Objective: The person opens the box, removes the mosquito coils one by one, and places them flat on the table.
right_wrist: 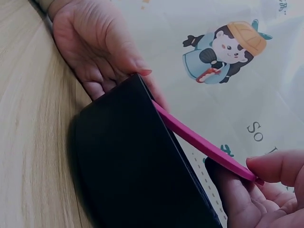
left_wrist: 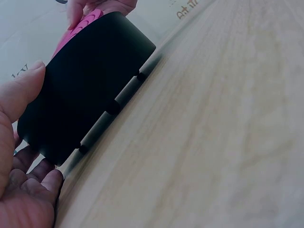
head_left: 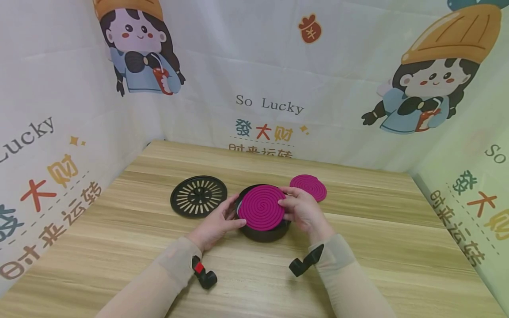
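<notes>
A magenta spiral mosquito coil (head_left: 261, 207) leans over the mouth of a round black mosquito-coil holder (head_left: 264, 234), its right side raised in the head view. My right hand (head_left: 306, 211) pinches the coil's right edge between thumb and fingers. In the right wrist view the coil (right_wrist: 204, 142) slants, its far edge inside the rim and its near edge above it. My left hand (head_left: 214, 225) grips the left side of the holder, thumb by the rim. The left wrist view shows the holder (left_wrist: 90, 80) standing on the table, fingers low on its wall. The holder's inside is mostly hidden.
A black slotted round lid (head_left: 179, 201) lies on the wooden table (head_left: 254, 282) to the left of the holder. A second magenta coil (head_left: 314, 187) lies behind my right hand. Printed cloth (head_left: 222, 53) hangs around the table's back and sides.
</notes>
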The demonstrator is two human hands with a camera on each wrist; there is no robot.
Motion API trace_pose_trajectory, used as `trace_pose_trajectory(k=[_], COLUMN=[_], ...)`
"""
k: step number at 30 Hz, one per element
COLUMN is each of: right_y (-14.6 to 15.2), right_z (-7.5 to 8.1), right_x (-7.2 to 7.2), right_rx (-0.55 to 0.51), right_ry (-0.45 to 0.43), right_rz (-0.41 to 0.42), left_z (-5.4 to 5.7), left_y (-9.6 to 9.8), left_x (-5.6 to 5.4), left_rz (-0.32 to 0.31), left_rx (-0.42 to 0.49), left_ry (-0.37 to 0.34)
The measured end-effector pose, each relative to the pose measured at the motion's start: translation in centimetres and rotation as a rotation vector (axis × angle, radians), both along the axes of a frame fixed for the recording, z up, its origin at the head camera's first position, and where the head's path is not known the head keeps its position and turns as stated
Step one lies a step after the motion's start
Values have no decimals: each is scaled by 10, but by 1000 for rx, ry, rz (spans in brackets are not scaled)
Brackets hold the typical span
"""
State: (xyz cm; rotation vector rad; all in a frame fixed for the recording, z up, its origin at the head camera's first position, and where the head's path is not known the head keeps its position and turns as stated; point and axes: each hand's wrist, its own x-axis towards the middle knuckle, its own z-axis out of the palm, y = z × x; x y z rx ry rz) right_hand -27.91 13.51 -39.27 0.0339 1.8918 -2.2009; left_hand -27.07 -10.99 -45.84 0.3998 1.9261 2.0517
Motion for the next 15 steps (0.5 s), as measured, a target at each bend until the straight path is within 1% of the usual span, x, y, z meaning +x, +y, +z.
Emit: trace_pose_trajectory(k=[9, 15], right_y=[1, 1], right_z=[0, -2], right_x=[1, 1], right_rx=[28, 20], right_ry=[8, 0], right_rz=[24, 34], left_z=[0, 0], left_y=[0, 0], left_x=[-1, 0], left_rz=[0, 5], left_rx=[-11, -11], left_ry=[2, 4])
